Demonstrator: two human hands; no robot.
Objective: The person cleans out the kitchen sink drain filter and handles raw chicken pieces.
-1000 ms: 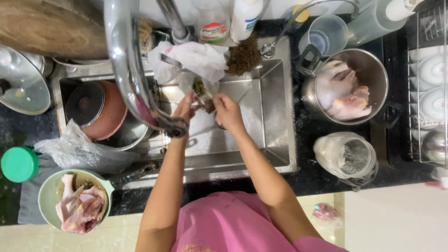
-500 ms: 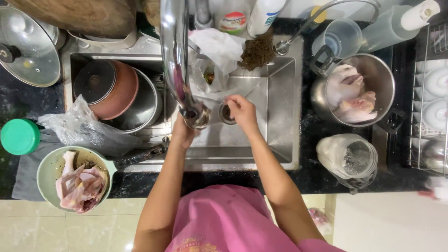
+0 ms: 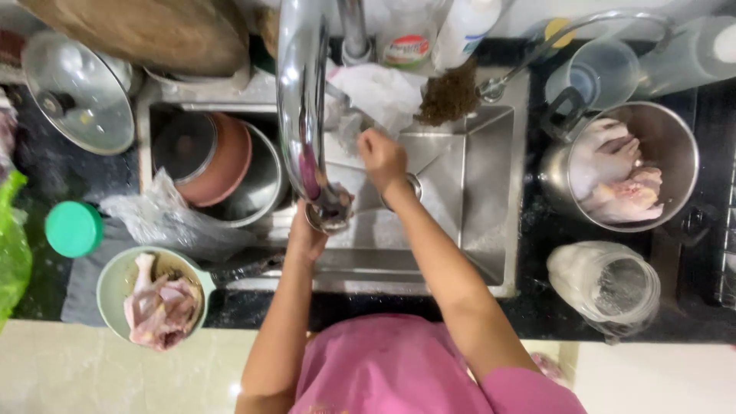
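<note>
My left hand is low in the steel sink, right under the tip of the chrome faucet spout. The spout hides its fingers, so I cannot tell what they hold. My right hand reaches to the sink's far side, fingers bunched on the crumpled edge of a white plastic bag. A brown scouring pad lies beside the bag. Right of the sink, a steel pot contains raw chicken pieces.
A pale green bowl of raw chicken sits at the front left, beside a green lid and a clear plastic bag. Stacked pans fill the left basin. A glass lid, a glass jar and bottles ring the sink.
My right hand has left the spot under the spout and moved away to the white bag. My left hand stays under the faucet. The view has shifted closer.
</note>
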